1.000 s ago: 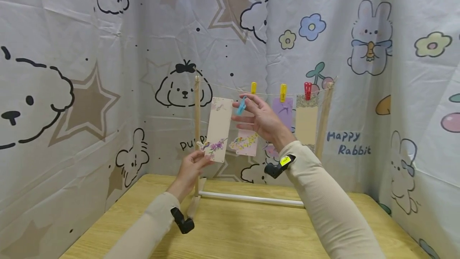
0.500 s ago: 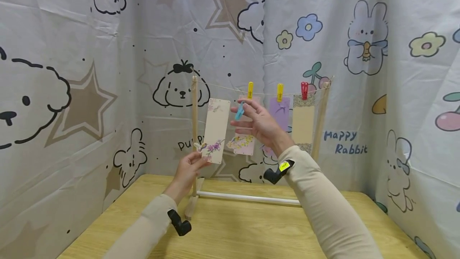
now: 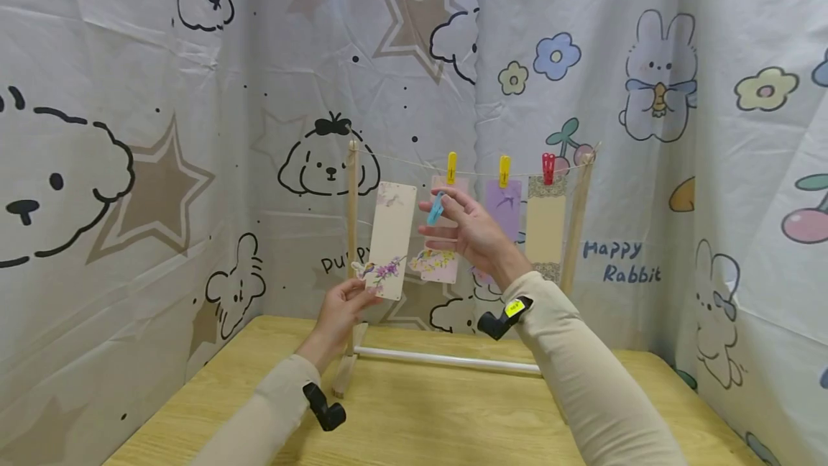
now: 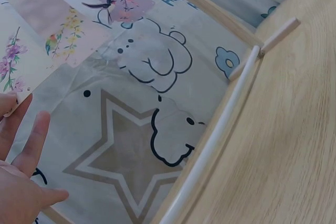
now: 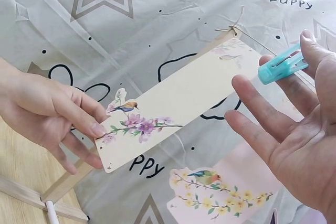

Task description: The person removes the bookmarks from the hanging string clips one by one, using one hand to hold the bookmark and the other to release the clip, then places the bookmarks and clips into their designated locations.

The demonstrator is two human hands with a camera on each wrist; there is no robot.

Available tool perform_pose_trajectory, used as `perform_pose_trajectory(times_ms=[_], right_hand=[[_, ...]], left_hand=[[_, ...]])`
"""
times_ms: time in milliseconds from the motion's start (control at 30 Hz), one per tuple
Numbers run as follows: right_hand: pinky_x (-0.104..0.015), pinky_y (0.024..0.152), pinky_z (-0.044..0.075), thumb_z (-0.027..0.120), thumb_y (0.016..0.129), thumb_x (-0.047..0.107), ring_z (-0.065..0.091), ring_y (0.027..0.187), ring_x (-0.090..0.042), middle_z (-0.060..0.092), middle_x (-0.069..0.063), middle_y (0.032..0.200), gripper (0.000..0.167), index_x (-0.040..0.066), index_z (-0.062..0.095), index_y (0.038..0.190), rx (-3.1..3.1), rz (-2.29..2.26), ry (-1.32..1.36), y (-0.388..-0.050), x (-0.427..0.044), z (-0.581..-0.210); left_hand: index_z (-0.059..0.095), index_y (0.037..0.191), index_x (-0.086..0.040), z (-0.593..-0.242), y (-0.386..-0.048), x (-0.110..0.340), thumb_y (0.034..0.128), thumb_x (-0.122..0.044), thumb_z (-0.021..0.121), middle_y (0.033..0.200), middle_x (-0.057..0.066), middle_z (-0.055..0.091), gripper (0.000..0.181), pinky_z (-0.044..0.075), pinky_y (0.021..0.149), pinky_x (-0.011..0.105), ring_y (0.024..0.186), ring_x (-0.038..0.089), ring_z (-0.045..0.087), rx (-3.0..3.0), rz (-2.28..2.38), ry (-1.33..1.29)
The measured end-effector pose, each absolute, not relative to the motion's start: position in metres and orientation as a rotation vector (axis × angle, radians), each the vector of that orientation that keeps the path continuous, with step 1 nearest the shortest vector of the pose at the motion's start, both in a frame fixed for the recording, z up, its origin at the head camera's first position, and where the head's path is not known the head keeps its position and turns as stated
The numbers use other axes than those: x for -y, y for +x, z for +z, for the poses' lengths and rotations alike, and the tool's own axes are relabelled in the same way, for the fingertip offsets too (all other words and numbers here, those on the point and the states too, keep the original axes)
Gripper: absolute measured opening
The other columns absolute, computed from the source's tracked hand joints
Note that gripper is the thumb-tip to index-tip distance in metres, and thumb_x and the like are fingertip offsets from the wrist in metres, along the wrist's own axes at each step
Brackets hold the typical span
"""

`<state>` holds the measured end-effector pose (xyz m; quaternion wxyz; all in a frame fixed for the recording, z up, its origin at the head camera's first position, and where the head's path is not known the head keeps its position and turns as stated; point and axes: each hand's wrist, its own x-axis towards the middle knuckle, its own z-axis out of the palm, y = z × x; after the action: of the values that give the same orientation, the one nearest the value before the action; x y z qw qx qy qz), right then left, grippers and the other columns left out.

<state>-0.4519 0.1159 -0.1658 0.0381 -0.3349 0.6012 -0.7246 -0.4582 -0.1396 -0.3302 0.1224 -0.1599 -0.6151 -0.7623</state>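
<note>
My left hand pinches the lower left corner of a cream bookmark-like card printed with purple blossoms and a bird. The card stands nearly upright below the string, close to the left post. Beside its upper right, my right hand pinches a light blue clothespin between thumb and index finger, the other fingers spread. The clothespin is near the card's top edge but apart from the string. Behind the right hand hangs a pink card with yellow flowers, partly hidden, under a yellow clothespin.
A purple card hangs from another yellow clothespin, and a tan lace-edged card from a red one. Wooden posts carry the string; a white rod joins them low above the wooden table.
Both hands keep their grip on the card and the blue clothespin and hold nearly the same place. The whole head view shifts slightly.
</note>
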Motion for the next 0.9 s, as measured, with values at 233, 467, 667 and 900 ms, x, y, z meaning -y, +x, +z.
perform_pose_trajectory(times_ms=[233,467,667,900], right_hand=[[-0.062,0.102,0.045,0.046,0.112,0.031,0.072,0.104,-0.029,0.041,-0.025,0.156,0.031,0.02,0.052,0.141,-1.821,-2.215,-1.043,-0.452,-0.115,-0.172],[-0.067,0.103,0.04,0.047,0.112,0.031,0.072,0.103,-0.03,0.041,-0.025,0.156,0.032,0.021,0.052,0.142,-1.757,-2.219,-1.074,-0.454,-0.118,-0.178],[-0.068,0.104,0.037,0.045,0.113,0.03,0.072,0.101,-0.029,0.04,-0.026,0.156,0.041,0.014,0.044,0.151,-1.736,-2.214,-1.074,-0.454,-0.121,-0.183],[-0.068,0.104,0.036,0.044,0.112,0.031,0.073,0.099,-0.027,0.052,-0.018,0.148,0.054,0.007,0.03,0.159,-1.742,-2.207,-1.081,-0.452,-0.125,-0.185]], left_hand=[[0.062,0.116,0.004,-0.334,-0.456,0.139,0.1021,-0.003,0.064,0.094,0.003,0.075,0.016,0.032,0.055,0.019,0.086,0.011,0.073,1.787,-2.23,-0.441],[0.062,0.117,0.005,-0.34,-0.451,0.142,0.1022,-0.002,0.063,0.096,0.005,0.075,0.016,0.032,0.056,0.019,0.087,0.012,0.073,1.765,-2.268,-0.412],[0.06,0.121,0.006,-0.345,-0.451,0.144,0.1033,-0.005,0.063,0.099,0.005,0.074,0.021,0.034,0.059,0.019,0.089,0.011,0.072,1.79,-2.255,-0.426],[0.061,0.121,0.006,-0.348,-0.451,0.144,0.1031,-0.004,0.063,0.098,0.005,0.074,0.02,0.035,0.06,0.02,0.089,0.011,0.072,1.794,-2.244,-0.428]])
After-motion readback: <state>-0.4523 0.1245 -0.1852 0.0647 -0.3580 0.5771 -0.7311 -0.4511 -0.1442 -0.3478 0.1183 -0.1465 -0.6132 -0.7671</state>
